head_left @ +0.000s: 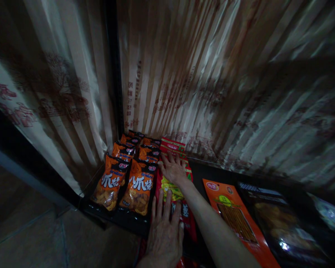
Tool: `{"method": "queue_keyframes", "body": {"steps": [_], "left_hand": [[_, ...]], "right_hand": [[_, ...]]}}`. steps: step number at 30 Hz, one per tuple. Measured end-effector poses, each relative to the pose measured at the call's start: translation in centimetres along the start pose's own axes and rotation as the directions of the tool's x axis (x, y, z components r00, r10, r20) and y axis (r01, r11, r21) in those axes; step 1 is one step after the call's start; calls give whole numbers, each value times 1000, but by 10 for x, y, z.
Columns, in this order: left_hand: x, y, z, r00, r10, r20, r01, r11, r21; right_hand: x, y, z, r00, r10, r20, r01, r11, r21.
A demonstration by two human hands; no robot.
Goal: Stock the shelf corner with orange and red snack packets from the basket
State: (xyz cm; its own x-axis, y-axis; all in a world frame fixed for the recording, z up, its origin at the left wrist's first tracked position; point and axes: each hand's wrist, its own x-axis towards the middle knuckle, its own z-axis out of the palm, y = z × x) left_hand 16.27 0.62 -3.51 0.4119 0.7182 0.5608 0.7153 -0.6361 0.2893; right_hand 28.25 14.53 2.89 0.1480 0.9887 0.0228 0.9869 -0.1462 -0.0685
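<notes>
A red snack bag (170,184) with green and yellow pictures lies on the black shelf, another bag's top showing just behind it. My left hand (166,229) rests flat with fingers spread over the near part of the bag. Farther back, my right hand (173,169) presses on its upper part, fingers apart. Both palms hide much of the print. Immediately left stand two rows of orange and black snack bags (139,186), close against the red one.
To the right lie an orange packet of brown sticks (234,216) and a dark packet (284,223). Printed pleated curtains (178,74) hang behind and left. A black post (114,67) rises at the back corner. Tiled floor (39,238) shows lower left.
</notes>
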Motion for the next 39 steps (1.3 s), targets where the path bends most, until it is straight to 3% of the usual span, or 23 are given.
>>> {"method": "queue_keyframes", "body": {"steps": [11, 18, 25, 35, 39], "left_hand": [[-2, 0, 2, 999, -6, 49, 7, 1000, -18], [1, 1, -6, 999, 28, 35, -27, 999, -34], [-6, -3, -11, 987, 113, 115, -105, 992, -77], [-11, 7, -16, 947, -13, 320, 65, 986, -152], [-9, 4, -23, 933, 7, 361, 76, 973, -217]], "right_hand": [[23, 2, 3, 996, 64, 68, -68, 997, 46], [23, 4, 9, 999, 40, -17, -39, 999, 35], [20, 2, 9, 997, 23, -69, -23, 1000, 2], [19, -1, 8, 995, 3, -96, -6, 1000, -27], [19, 0, 1, 981, -45, -188, 48, 999, 7]]}}
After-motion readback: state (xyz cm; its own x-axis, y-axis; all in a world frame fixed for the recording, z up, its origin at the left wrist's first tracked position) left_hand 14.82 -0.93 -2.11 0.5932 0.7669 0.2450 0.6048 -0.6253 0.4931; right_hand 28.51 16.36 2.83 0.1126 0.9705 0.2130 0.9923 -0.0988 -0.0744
